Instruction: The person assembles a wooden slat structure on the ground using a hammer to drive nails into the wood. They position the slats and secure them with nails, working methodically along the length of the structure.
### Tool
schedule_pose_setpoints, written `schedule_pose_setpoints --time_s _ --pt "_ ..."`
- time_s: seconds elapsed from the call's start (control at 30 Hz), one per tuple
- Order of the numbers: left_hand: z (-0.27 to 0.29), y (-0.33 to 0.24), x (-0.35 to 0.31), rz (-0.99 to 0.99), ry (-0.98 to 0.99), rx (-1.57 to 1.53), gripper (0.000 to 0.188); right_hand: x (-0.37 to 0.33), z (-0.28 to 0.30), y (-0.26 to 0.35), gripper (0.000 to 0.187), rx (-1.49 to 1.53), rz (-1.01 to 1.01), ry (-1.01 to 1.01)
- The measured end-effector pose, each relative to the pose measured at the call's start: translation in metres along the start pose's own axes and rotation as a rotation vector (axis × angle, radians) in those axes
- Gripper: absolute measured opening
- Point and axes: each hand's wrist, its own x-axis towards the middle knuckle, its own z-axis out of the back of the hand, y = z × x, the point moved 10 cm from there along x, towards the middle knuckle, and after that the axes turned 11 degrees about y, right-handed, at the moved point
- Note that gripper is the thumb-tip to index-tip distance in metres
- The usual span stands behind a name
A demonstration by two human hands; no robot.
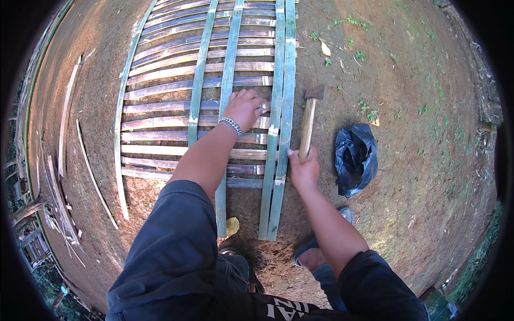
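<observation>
A bamboo panel lies on the ground, made of long green bamboo strips with many split bamboo slats across them. My left hand, with a chain bracelet at its wrist, is over the slats between two long strips. Its fingers are curled closed by the end of one slat; whatever is in them is too small to make out. In my right hand is a hammer, gripped low on its wooden handle, head pointing away from me, just right of the outermost strip.
A black plastic bag sits open on the dirt to the right. Loose bamboo strips lie at the left, with thinner offcuts nearer. A yellow leaf rests by the panel's near end. My feet stand close to it.
</observation>
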Motion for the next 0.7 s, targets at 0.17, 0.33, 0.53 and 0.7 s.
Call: schedule_pose_setpoints --time_s 0.17,0.33,0.53,0.7 --pt "0.001 0.005 -0.003 0.001 -0.003 0.002 0.026 -0.031 0.019 -0.019 0.047 -0.228 0.115 0.076" --pt "-0.001 0.002 0.000 -0.001 0.009 -0.009 0.026 -0.032 0.029 -0.006 0.045 -0.366 0.126 0.116" --pt "0.000 0.004 0.000 -0.001 -0.009 -0.004 0.025 -0.021 0.025 0.003 0.046 -0.421 0.209 0.135" --pt "0.001 0.003 0.001 -0.011 -0.015 0.000 0.024 -0.031 0.036 0.021 0.047 -0.301 0.293 0.040"
